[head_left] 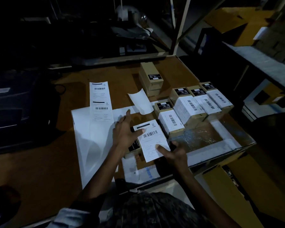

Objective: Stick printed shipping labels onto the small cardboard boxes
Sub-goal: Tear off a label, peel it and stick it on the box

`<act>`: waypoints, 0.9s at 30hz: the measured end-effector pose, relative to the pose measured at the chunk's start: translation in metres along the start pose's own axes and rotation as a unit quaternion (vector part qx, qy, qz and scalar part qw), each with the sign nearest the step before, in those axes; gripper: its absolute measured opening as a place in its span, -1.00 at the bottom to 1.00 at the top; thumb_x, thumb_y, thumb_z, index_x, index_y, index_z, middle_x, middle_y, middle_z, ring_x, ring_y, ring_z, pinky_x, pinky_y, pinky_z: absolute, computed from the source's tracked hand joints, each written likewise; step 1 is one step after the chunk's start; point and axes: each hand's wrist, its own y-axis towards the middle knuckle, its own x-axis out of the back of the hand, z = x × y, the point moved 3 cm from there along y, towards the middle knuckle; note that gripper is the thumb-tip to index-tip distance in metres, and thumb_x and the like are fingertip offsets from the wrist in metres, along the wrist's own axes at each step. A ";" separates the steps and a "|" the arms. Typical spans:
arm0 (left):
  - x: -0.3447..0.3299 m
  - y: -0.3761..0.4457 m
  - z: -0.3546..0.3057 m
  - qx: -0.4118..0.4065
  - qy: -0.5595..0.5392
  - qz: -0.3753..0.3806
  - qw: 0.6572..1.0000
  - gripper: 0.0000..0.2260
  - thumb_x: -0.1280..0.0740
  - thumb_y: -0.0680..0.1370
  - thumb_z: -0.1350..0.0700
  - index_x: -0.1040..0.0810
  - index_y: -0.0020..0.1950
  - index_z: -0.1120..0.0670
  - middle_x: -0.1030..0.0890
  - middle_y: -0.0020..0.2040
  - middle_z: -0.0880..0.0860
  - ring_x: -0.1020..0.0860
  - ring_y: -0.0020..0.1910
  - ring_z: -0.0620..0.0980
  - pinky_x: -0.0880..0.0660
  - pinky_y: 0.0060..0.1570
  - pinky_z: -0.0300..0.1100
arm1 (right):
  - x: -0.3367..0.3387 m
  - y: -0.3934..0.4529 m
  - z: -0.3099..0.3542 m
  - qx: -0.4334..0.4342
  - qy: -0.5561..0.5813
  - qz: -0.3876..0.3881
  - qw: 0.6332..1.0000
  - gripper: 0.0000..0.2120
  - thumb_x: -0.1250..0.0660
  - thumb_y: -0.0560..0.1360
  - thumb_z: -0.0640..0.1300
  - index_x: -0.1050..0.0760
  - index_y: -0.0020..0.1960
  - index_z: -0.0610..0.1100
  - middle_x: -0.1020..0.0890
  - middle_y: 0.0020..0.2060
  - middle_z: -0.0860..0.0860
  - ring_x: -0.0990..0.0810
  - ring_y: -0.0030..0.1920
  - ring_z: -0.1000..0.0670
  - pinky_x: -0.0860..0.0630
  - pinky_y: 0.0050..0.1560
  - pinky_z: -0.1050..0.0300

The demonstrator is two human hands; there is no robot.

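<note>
A white shipping label (152, 140) with a barcode lies on a small cardboard box (135, 149) near the table's front edge. My left hand (126, 130) has its fingers spread, and its thumb presses the label's upper left part. My right hand (173, 151) presses the label's lower right with the thumb, the other fingers curled at the box's right side. Several labelled boxes (187, 109) stand in a row to the right. An unlabelled box (150, 78) stands behind them. A strip of two printed labels (101, 102) lies to the left.
A curled piece of empty backing paper (141, 102) lies behind the hands. Large white sheets (87, 137) cover the brown table (39, 162). A dark printer-like machine (7, 104) sits at the left. Metal shelving (262, 63) with cartons stands to the right.
</note>
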 end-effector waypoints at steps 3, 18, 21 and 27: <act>0.000 -0.012 0.008 0.028 -0.016 -0.021 0.999 -0.05 -0.46 0.43 -0.27 0.00 0.63 -0.03 -0.20 0.60 0.14 -0.14 0.57 0.24 -0.13 0.47 0.30 | 0.007 0.000 0.013 0.040 -0.140 0.006 0.989 -0.61 -0.59 0.37 0.10 -0.57 0.01 -0.13 -0.74 -0.08 0.05 -0.72 -0.03 0.02 -0.63 0.01 -0.02; -0.011 -0.030 0.009 0.014 -0.204 -0.063 0.977 -0.21 -0.47 0.53 0.12 -0.07 0.63 0.06 -0.24 0.58 0.07 -0.22 0.55 0.04 -0.23 0.46 -0.11 | -0.043 -0.013 0.052 0.238 -0.573 0.078 0.780 -0.36 0.32 0.50 0.42 0.03 0.56 0.38 0.35 0.59 0.07 0.26 0.56 -0.24 0.07 0.45 -0.47; -0.011 -0.031 0.009 0.027 -0.219 -0.069 0.973 -0.21 -0.48 0.52 0.16 -0.10 0.63 0.06 -0.22 0.58 0.04 -0.22 0.55 0.01 -0.21 0.40 -0.22 | -0.040 0.003 0.050 0.200 -0.580 0.061 0.788 -0.42 0.30 0.54 0.42 0.24 0.54 0.41 0.49 0.53 0.06 0.41 0.55 -0.24 0.26 0.45 -0.47; -0.011 -0.032 0.008 0.025 -0.211 -0.075 0.974 -0.21 -0.46 0.54 0.09 -0.07 0.63 0.01 -0.21 0.59 0.04 -0.20 0.55 0.00 -0.19 0.39 -0.23 | -0.053 -0.012 0.040 0.255 -0.601 0.049 0.755 -0.41 0.23 0.57 0.40 0.21 0.57 0.36 0.42 0.57 -0.03 0.41 0.55 -0.29 0.29 0.42 -0.43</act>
